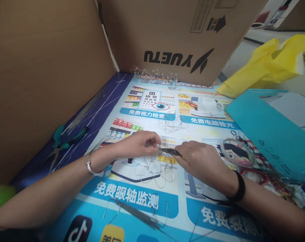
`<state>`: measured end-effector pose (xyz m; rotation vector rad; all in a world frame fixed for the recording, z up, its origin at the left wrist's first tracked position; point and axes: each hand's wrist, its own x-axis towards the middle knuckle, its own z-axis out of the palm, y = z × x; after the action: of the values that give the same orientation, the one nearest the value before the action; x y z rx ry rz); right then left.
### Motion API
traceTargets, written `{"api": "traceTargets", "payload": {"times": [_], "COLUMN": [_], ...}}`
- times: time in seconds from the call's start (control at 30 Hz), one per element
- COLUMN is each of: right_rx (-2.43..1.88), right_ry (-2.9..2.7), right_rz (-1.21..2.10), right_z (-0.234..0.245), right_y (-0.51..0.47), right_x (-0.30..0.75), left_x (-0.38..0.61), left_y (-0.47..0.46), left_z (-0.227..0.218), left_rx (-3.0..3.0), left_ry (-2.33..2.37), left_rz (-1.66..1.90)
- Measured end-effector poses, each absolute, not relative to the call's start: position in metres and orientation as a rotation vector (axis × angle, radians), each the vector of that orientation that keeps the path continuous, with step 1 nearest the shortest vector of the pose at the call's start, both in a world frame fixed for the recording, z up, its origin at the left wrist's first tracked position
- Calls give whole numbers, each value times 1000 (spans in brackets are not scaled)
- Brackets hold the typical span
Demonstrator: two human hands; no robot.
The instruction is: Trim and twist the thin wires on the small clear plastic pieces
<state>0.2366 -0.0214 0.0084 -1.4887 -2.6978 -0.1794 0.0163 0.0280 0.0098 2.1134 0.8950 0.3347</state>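
Observation:
My left hand (139,144) is closed in a pinch on a thin bent wire piece (155,171), whose loops spread out below my fingers over the printed sheet. My right hand (200,156) is wrapped round pliers (170,151) with dark narrow jaws and a trace of yellow at the handle. The jaw tips meet the wire right at my left fingertips; the exact contact is too small to make out. Just beyond my hands lies another looped wire piece (174,121). Nearer to me rests a bundle of straight grey wires (139,215).
Teal-handled pliers (58,144) lie at left beside loose straight wires (83,112). Cardboard walls (167,30) stand behind and left, with wire pieces (152,73) at their foot. To the right are a clear tape roll (237,153), red coils (255,176), a teal folder (268,124) and yellow wrapping (266,64).

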Motion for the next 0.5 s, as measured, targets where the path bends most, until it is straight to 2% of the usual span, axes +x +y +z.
{"api": "traceTargets", "payload": {"times": [0.23, 0.5], "right_rx": [-1420, -1380], "right_ry": [-2688, -2670], "right_rz": [-248, -310], "right_z": [8, 9], "right_y": [-25, -27], "right_x": [237, 236], "left_x": [21, 33], "left_y": [21, 13], "left_z": [21, 18], "left_rx": [2321, 2517], "left_ry": [905, 944], "left_rz": [624, 570]}}
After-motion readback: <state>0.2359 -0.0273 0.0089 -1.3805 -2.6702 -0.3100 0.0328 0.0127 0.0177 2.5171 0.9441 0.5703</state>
